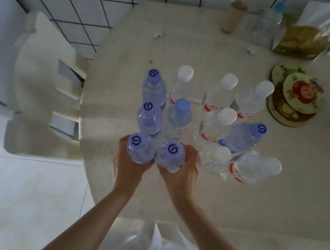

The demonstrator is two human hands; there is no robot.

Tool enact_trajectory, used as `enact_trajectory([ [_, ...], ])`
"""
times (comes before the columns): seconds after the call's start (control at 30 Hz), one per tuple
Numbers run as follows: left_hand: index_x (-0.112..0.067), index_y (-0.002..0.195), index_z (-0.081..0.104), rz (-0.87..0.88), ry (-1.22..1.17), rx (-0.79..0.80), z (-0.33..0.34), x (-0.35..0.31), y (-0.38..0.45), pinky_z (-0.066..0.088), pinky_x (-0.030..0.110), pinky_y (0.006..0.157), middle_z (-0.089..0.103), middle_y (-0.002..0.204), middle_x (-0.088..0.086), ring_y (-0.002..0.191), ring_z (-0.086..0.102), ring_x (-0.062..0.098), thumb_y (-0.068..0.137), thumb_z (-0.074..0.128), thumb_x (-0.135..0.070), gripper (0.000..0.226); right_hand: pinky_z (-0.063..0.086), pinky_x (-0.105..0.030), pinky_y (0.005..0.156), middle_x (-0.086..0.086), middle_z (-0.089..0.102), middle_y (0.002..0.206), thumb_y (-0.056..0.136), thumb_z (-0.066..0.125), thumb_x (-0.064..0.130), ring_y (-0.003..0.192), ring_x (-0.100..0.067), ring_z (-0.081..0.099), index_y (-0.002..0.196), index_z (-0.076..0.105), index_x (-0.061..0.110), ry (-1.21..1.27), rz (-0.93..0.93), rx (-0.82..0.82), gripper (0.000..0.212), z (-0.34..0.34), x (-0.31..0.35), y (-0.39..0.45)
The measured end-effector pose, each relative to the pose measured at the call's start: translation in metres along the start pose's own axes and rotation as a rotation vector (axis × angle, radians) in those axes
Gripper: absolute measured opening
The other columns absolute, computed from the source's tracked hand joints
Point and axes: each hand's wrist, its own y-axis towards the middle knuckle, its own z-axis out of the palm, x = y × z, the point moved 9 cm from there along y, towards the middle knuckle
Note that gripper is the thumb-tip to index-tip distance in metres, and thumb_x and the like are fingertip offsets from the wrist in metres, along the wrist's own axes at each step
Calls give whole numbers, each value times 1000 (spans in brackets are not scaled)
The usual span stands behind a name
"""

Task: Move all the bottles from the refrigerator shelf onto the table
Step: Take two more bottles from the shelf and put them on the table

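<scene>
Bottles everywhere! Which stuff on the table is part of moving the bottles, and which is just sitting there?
Part of the job:
- blue-capped bottles, six, two held
- white-capped bottles, six
- left hand and right hand
- table

Just lying about:
- round coasters
- cardboard tube
- gold bag

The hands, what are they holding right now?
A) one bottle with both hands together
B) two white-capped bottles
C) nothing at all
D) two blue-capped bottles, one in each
D: the left hand wraps one blue-capped bottle and the right hand wraps another blue-capped bottle, side by side at the near end of the group on the table.
</scene>
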Motion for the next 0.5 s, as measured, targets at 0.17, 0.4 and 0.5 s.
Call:
enact_trajectory([
  [0.17, -52, 96, 41, 21, 14, 17, 7, 0, -4, 49, 22, 67, 60, 88, -20, 78, 62, 9, 62, 90, -22, 67, 41, -9, 73, -2, 59, 101, 61, 89, 19, 88, -11, 57, 110, 50, 4, -8, 10, 28, 65, 2, -4, 7],
  [0.4, -50, 98, 44, 0, -20, 33, 6, 5, -4, 41, 1, 64, 61, 92, -26, 84, 58, -15, 62, 90, -20, 66, 52, -23, 82, -2, 60, 107, 61, 88, 24, 95, -18, 60, 116, 48, 5, 7, 19, 62, 71, 3, -9, 8],
  [0.5, -47, 100, 44, 1, -24, 56, 7, 6, -3, 41, 0, 64, 60, 93, -26, 85, 57, -17, 63, 90, -21, 65, 55, -41, 82, -3, 59, 111, 64, 84, 31, 99, -21, 61, 120, 45, 11, 13, 25, 48, 71, 4, -10, 6],
])
